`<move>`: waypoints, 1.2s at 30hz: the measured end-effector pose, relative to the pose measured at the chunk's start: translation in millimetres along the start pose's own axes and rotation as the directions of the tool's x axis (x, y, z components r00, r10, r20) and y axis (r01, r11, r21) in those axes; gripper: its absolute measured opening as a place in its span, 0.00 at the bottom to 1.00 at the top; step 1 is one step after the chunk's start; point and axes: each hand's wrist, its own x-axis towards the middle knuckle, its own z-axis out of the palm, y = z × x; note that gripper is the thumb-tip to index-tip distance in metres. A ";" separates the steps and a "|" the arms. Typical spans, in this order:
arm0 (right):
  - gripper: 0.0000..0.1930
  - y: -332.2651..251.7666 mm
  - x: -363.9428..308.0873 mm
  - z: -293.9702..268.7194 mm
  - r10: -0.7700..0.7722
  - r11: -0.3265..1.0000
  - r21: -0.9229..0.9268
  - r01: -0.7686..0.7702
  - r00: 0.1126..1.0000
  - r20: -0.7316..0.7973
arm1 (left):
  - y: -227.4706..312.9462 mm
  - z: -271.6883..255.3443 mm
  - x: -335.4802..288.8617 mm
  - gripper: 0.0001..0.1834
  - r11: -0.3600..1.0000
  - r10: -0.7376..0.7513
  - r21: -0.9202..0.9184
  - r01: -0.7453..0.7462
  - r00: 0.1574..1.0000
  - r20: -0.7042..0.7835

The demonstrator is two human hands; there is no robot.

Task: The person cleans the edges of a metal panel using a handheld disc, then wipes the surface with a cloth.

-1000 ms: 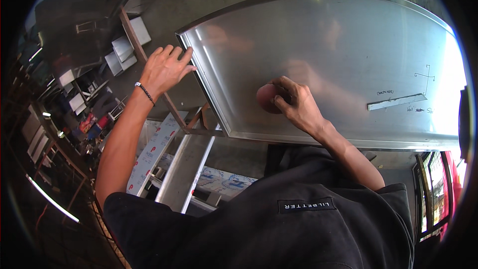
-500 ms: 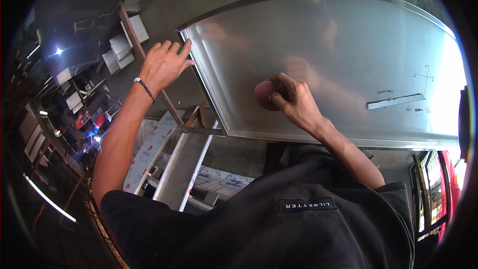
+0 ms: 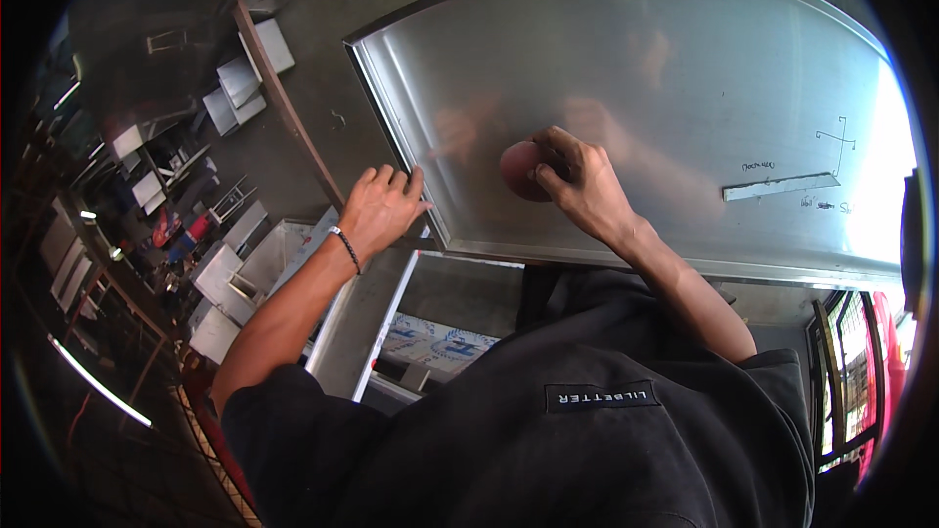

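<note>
Pinching a round reddish pad (image 3: 518,172) between thumb and fingers, the right hand (image 3: 591,188) is holding it over the left half of a shiny metal panel (image 3: 646,117). With its grip spread, the left hand (image 3: 380,210) is sitting at the panel's left rim (image 3: 394,127), leaving contact hard to tell. A pale strip (image 3: 781,186) is lying farther right on the panel.

Disc (image 3: 521,172) on panel (image 3: 685,59), left of strip (image 3: 781,187). Left hand (image 3: 383,207) at panel's left edge, right hand (image 3: 590,188) at disc's right side.
</note>
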 end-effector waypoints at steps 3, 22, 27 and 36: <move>0.18 2.2 -0.1 1.7 -0.010 1.000 -0.014 0.010 1.000 -0.004 | 19.4 11.8 -9.9 0.28 0.998 -0.014 -0.057 0.014 1.000 -0.002; 0.18 7.4 0.1 12.7 -0.036 0.996 -0.086 0.035 0.999 -0.006 | 100.3 44.4 -60.8 0.31 0.966 -0.118 -0.209 0.154 0.978 0.174; 0.17 5.0 3.8 19.9 -0.065 0.991 -0.121 0.062 0.998 -0.017 | 109.7 49.0 -64.6 0.29 0.956 -0.171 -0.218 0.197 0.976 0.135; 0.18 -10.2 19.8 35.5 -0.057 0.969 -0.242 0.055 0.998 0.000 | 116.3 55.2 -59.2 0.28 0.845 -0.331 -0.482 0.230 0.934 -0.136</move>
